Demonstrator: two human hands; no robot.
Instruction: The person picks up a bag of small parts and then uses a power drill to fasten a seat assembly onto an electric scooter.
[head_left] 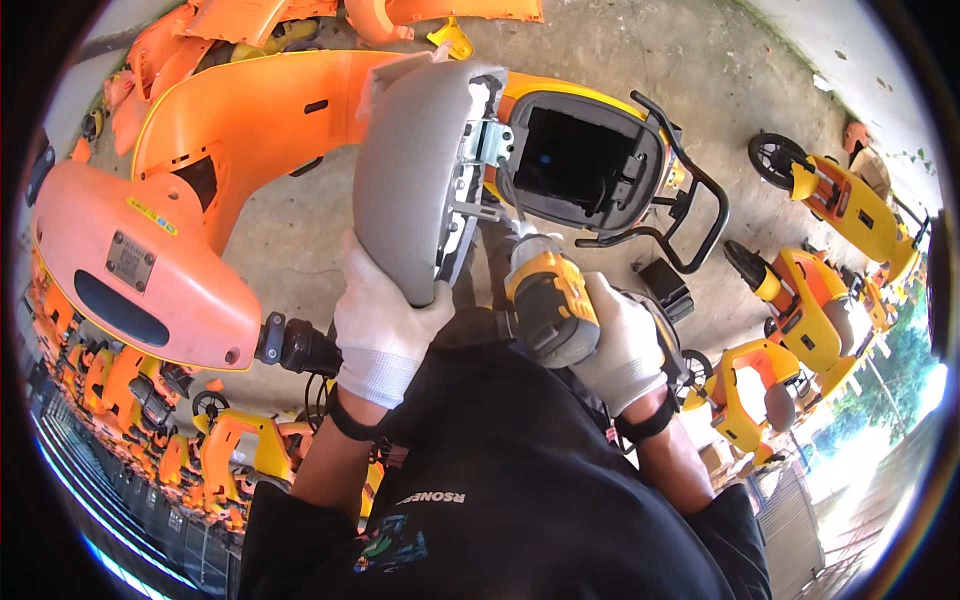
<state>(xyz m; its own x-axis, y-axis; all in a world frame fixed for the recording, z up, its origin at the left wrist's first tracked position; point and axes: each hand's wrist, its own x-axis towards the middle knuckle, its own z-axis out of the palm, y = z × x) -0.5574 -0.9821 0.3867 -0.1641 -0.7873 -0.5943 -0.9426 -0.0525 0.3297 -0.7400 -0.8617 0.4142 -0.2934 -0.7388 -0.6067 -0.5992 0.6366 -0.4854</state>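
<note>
In front of me a grey scooter seat (410, 170) stands tipped on its edge, its underside turned to the right. My left hand (392, 308), in a white glove, grips the near end of the seat, thumb on the underside rim. A metal hinge bracket (492, 143) is fixed to that underside. My right hand (622, 345), also gloved, is wrapped round a yellow and black cordless drill (553, 305). The drill's front end points up toward the bracket; whether its tip touches a screw, I cannot tell. The seat belongs beside an orange scooter body (270, 100).
Right of the seat lies an uncovered black storage compartment (575, 160) with a black tube rack (700, 195) behind it. The scooter's pink-orange front (140, 265) is at left. Orange panels (230, 20) lie on the concrete floor (640, 60). Several yellow scooters (850, 215) stand at right.
</note>
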